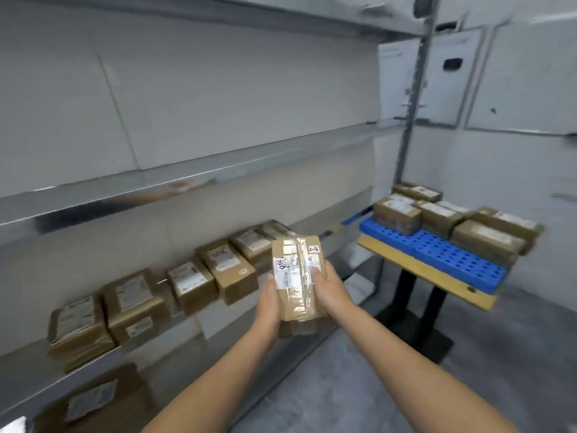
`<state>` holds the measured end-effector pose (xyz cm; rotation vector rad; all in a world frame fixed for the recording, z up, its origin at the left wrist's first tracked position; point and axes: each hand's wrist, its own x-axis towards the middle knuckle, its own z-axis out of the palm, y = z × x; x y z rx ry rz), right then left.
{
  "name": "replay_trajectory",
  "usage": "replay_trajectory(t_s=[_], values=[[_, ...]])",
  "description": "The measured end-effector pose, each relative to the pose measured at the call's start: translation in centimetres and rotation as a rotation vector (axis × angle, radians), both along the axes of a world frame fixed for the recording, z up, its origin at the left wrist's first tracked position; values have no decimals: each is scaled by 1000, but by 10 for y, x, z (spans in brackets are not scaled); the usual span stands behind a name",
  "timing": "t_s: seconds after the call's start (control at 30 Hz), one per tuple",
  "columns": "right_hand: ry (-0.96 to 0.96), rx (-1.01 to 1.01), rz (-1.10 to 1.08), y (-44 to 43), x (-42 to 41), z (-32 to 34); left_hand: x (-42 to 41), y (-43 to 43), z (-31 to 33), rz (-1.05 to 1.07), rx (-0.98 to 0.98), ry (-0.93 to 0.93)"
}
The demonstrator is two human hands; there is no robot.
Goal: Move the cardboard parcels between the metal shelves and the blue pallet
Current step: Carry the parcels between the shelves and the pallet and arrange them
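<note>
Both hands carry one taped cardboard parcel [298,276] with a white label in mid-air, in front of the metal shelves [131,190]. My left hand [268,303] grips its left side, thumb on top. Its right side is gripped by my right hand [331,285], thumb on the label. Several parcels [190,282] stand in a row on the lower shelf to the left. At the right, the blue pallet [437,254] lies on a small table and bears several parcels [487,240] along its far side.
The middle shelf above the row holds nothing visible. One more parcel [93,401] sits on the bottom shelf at lower left. The table [415,270] has a yellow-edged top and black pedestal legs on the grey floor. White wall panels stand behind.
</note>
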<state>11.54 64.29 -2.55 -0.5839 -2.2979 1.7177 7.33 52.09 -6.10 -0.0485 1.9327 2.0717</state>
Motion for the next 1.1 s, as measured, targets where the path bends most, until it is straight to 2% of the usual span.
replay_trajectory(t_s=[0.13,0.47,0.67,0.8,1.1], values=[[-29,18,-170,90,25,3,7,99,2,-166,64,-21],[-17,-13,-478,250,24,-12,-20,278,-10,-488,18,34],[-58,41,-507,345,-33,-4,-81,378,-17,-511,102,-82],[-75,41,-560,393,-64,-13,-113,430,-23,-538,81,-87],[-72,-48,-582,496,-72,-33,-122,531,-36,-570,33,-67]])
